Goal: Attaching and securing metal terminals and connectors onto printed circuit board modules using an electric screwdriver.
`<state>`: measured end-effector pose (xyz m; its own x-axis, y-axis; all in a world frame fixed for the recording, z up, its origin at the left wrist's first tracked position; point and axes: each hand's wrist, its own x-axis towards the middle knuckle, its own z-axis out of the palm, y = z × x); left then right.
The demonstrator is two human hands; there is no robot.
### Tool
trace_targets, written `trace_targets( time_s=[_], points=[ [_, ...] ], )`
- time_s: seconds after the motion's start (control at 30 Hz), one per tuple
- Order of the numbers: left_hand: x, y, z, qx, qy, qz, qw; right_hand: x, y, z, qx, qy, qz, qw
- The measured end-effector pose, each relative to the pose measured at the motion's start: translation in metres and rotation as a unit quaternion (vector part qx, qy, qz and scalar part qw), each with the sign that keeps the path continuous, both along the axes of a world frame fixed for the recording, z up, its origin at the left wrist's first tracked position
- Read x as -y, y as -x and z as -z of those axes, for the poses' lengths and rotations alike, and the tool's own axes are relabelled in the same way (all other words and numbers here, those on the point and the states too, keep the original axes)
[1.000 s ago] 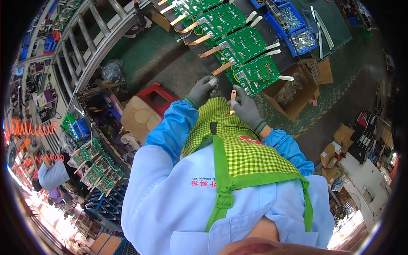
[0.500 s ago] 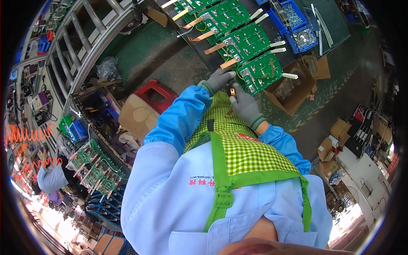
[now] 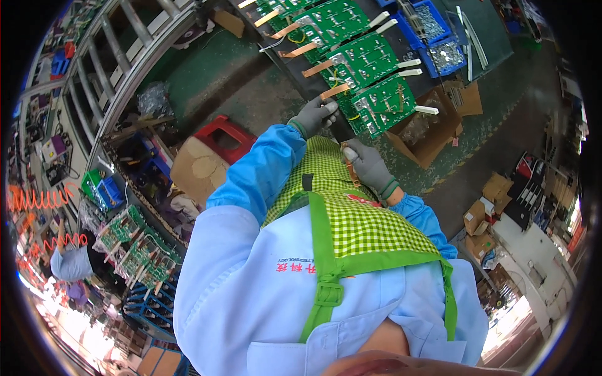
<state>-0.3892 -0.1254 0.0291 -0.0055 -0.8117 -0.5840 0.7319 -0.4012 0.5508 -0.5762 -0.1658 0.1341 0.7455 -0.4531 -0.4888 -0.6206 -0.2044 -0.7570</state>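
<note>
My right hand (image 3: 369, 161), in a grey glove, is closed around a copper strip (image 3: 352, 172), held in front of the checked apron. My left hand (image 3: 315, 118), gloved too, is at the near edge of the bench, its fingers curled together. Whatever they hold, if anything, is too small to make out. Just beyond it lies the nearest green circuit board (image 3: 384, 105), with yellow wires at its left edge. More boards (image 3: 370, 61) lie in a row behind, with copper strips (image 3: 334, 91) sticking out to the left and white tabs (image 3: 426, 110) to the right.
Blue bins (image 3: 446, 56) of small metal parts stand on the bench at the far right. Below them is an open cardboard box (image 3: 421, 141). A red stool (image 3: 229, 139) with cardboard is to my left, near a metal roller rack (image 3: 113, 69). Another person (image 3: 72, 263) is at far left.
My right hand has drawn slightly down, and the copper strip in it has turned from pointing up to pointing down. My left hand has shifted slightly left, away from the nearest board.
</note>
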Motion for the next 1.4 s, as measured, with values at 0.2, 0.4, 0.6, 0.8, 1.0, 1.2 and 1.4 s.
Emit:
trace_targets(
  time_s=[0.2, 0.4, 0.6, 0.8, 1.0, 1.2, 1.4],
  points=[
    [0.028, 0.028, -0.004, -0.172, -0.047, -0.062, 0.982, -0.001, 0.004, 0.009, 0.035, -0.05, 0.099, 0.993],
    [0.031, 0.023, 0.01, -0.162, 0.019, -0.007, 0.987, -0.001, 0.003, 0.006, 0.08, -0.212, 0.227, 0.947],
    [0.028, 0.037, 0.068, -0.28, 0.051, -0.004, 0.959, 0.009, -0.02, 0.0, 0.083, -0.26, 0.318, 0.908],
    [0.019, 0.023, 0.022, -0.205, 0.033, 0.037, 0.978, 0.01, -0.042, 0.013, 0.08, -0.228, 0.412, 0.878],
    [0.021, 0.017, -0.003, -0.241, 0.025, 0.046, 0.969, 0.005, -0.053, 0.015, 0.085, -0.208, 0.47, 0.854],
    [0.028, 0.008, -0.036, 0.012, 0.031, 0.105, 0.994, 0.007, -0.052, 0.022, 0.075, -0.218, 0.493, 0.839],
    [0.037, 0.008, -0.039, 0.21, 0.017, 0.179, 0.961, -0.004, -0.061, -0.003, 0.041, -0.215, 0.417, 0.882]
  ],
)
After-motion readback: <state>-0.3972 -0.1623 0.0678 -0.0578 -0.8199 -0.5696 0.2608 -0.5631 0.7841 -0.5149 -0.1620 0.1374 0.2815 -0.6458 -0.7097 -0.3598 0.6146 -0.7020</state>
